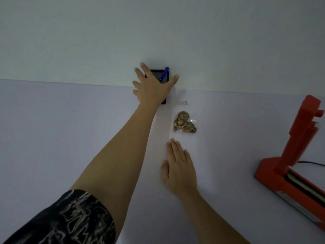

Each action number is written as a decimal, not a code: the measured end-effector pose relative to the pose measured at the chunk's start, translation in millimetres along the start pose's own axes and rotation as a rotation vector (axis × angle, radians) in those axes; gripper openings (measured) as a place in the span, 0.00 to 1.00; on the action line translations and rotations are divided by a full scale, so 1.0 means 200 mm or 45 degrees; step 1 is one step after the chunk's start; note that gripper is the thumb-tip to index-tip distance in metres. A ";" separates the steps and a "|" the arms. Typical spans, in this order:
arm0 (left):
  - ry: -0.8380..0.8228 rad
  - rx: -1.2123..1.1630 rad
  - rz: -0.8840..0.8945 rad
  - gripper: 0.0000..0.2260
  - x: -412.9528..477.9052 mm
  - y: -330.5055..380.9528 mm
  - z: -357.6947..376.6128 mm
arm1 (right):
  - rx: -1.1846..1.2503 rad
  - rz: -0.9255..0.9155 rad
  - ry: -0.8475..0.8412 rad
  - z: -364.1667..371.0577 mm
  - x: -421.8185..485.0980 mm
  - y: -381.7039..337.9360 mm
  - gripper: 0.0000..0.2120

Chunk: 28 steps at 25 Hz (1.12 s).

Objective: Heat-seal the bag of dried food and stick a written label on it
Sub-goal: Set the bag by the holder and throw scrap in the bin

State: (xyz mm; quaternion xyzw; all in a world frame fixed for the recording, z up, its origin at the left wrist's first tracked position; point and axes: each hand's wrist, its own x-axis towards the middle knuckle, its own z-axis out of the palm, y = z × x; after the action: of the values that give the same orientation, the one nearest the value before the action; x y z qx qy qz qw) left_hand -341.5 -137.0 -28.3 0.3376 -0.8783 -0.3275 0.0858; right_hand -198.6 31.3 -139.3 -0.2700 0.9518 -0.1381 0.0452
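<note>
Readable text: none.
Paper slip: the small white paper label, just right of the black mesh pen holder, bears dark marks too small to read.
Machine: the orange heat sealer, far right of the holder, shows no legible lettering.

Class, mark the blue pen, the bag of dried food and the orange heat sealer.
blue pen [164, 73], head view, middle of its barrel.
bag of dried food [184, 123], head view, on the brown food inside.
orange heat sealer [300, 138], head view, on its raised arm.
</note>
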 end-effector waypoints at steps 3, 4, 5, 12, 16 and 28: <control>0.074 -0.219 0.195 0.39 -0.26 -0.13 -0.05 | 0.006 -0.016 -0.021 -0.01 0.01 0.01 0.29; 0.030 -0.229 0.267 0.33 -0.39 -0.23 -0.06 | -0.003 -0.014 -0.015 -0.01 0.01 0.01 0.29; -0.046 -0.199 0.327 0.28 -0.52 -0.33 -0.07 | -0.016 -0.012 -0.011 -0.01 0.01 0.01 0.29; -0.354 0.139 0.548 0.22 -1.19 -1.03 -0.24 | -0.066 -0.034 -0.026 -0.01 0.01 0.01 0.30; -0.230 0.261 0.622 0.22 -1.32 -1.19 -0.28 | -0.093 -0.042 -0.041 -0.01 -0.01 0.01 0.30; 0.179 0.530 0.963 0.05 -1.35 -1.25 -0.18 | -0.063 -0.053 -0.056 0.01 -0.01 0.01 0.28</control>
State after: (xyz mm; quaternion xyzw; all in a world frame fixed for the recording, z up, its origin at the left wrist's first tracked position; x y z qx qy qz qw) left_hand 11.3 -119.6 -140.6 0.0236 -0.9795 -0.0652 0.1893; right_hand -197.9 32.6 -141.7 -0.2935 0.9480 -0.1096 0.0566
